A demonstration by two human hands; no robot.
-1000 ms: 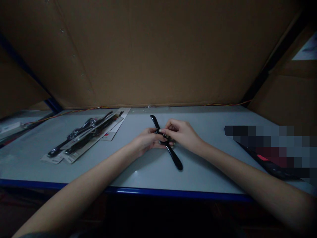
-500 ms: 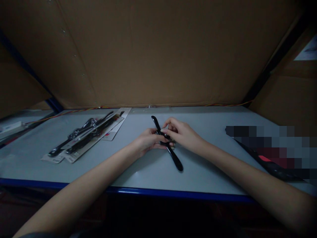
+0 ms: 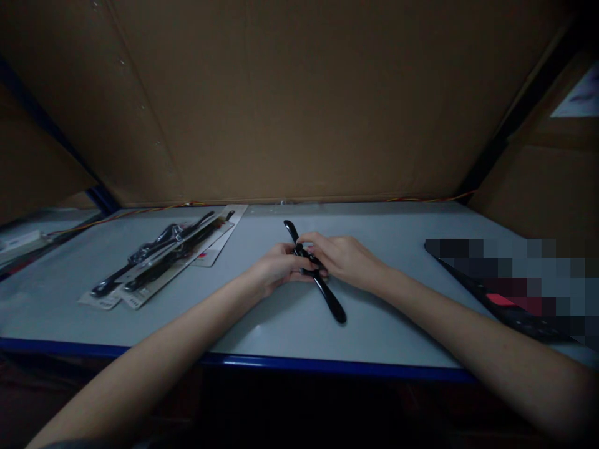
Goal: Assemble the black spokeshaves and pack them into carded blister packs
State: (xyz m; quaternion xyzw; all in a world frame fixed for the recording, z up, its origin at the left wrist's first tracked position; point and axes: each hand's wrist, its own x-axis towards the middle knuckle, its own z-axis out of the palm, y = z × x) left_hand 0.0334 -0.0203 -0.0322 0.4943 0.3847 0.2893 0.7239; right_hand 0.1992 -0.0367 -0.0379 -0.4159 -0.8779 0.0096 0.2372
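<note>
A black spokeshave (image 3: 331, 302) with two long handles slants across the middle of the table, one handle pointing away and the other toward me. My left hand (image 3: 281, 267) grips its central body from the left, thumb on top and fingers underneath. From the right, my right hand (image 3: 344, 259) has its fingers closed on the same central part, by the small fittings there. Fingers cover much of the body, so the blade and any screws are hard to make out.
Several packaged black tools (image 3: 163, 255) on cards lie in a pile to the left. On the right sits a dark object (image 3: 491, 299) with a red patch, partly pixelated. A cardboard panel (image 3: 290, 106) stands behind; a blue edge (image 3: 281, 362) runs along the table front.
My right hand has shifted slightly left, its fingers turning and closing down over the spokeshave's middle. The left hand keeps its hold, and the spokeshave has barely moved.
</note>
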